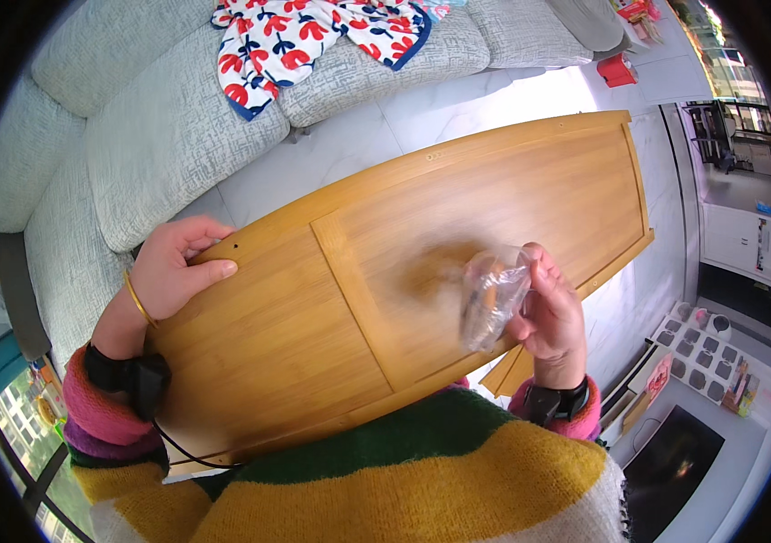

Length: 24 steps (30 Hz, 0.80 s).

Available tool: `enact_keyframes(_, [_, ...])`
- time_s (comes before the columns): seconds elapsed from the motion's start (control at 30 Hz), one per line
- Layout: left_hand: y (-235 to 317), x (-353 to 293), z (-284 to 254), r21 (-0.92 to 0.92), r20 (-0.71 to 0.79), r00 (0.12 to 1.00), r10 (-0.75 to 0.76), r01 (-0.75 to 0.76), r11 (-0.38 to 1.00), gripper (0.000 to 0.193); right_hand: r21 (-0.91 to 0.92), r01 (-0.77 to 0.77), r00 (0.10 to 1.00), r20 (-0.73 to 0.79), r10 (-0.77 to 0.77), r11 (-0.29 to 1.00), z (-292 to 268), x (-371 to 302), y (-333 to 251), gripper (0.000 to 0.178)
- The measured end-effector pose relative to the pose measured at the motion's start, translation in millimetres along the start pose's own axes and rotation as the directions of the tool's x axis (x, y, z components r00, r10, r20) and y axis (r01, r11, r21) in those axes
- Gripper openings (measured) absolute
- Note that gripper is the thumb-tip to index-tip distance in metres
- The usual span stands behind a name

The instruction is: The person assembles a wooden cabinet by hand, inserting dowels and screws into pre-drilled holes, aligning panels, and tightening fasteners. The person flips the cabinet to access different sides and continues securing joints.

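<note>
A long wooden panel (268, 335) with a raised crossbar and raised edges lies tilted across in front of me. My left hand (177, 267) grips its far left edge, with the thumb on top and the fingers curled over the rim. Near a small dark hole in that edge the thumb tip rests. In my right hand (548, 308) I pinch a small clear plastic bag (496, 299) above the panel's right half. Something orange-brown shows inside the bag, but its kind cannot be made out.
A grey fabric sofa (168, 136) runs along the far left, with a red, white and blue patterned cloth (304, 45) on it. Another wooden piece (508, 373) sits below the panel by my right wrist. At right stand a white cabinet (738, 235) and a dark screen (675, 462).
</note>
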<state>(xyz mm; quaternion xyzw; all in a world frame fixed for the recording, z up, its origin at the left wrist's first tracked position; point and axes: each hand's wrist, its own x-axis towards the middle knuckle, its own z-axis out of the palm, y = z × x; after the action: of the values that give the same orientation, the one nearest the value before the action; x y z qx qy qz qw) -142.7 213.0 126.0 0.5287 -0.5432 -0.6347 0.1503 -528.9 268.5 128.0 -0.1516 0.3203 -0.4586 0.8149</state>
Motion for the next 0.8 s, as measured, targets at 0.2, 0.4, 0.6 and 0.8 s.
enact_keyframes(0.2, [-4,-1,-3,0.013,-0.001,1.000,0.025,-0.025,1.000,0.030,0.126,0.008,0.989,-0.150,0.011,0.992,-16,-9,-3,0.030])
enact_keyframes(0.4, [-6,0,-5,0.004,-0.006,0.999,0.048,-0.048,0.999,0.031,0.426,0.052,0.960,-0.272,0.073,0.903,-25,-10,-9,0.026])
enact_keyframes(0.6, [-5,-5,-4,0.025,-0.007,1.000,0.027,-0.026,0.999,0.032,-0.227,0.070,0.946,-0.294,-0.137,0.971,-27,-14,-16,0.025])
enact_keyframes(0.8, [-3,-5,-1,0.013,-0.025,0.999,0.031,-0.031,0.999,0.033,-0.945,0.094,0.924,-0.035,-0.382,0.314,-25,-13,-9,0.019])
